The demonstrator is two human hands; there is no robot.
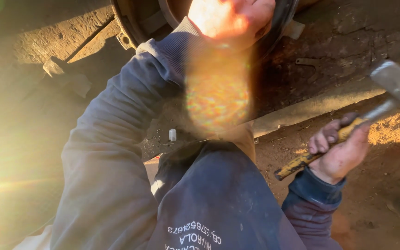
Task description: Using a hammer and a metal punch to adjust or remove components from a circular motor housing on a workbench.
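Head view, looking down over the person's knees.

Right hand (339, 155): grip closed around the yellow, worn handle of a hammer (348, 132). The steel head is raised at the right edge of the picture, well apart from the work, over reddish dirt ground (385, 185).

Left hand (230, 18): at the top of the picture, washed out by sun glare. It rests on or against the rim of a round metal drum (137, 23); the fingers look curled, but whether they clasp anything cannot be told.

Surroundings: a rough, rusted slab (343, 41) behind the drum, a small flat metal piece (307, 61) lying on it. A small white cylinder (172, 134) lies near the knee. Both arms are in dark blue sleeves (112, 153); printed lettering shows on the garment at the bottom.

Handling note, as a judgement: the hold sits partway up the handle, which suits short, controlled blows. A good strike would land square on the drum, clear of the steadying fingers. The low sun blinds much of the left side, so aim deserves care.
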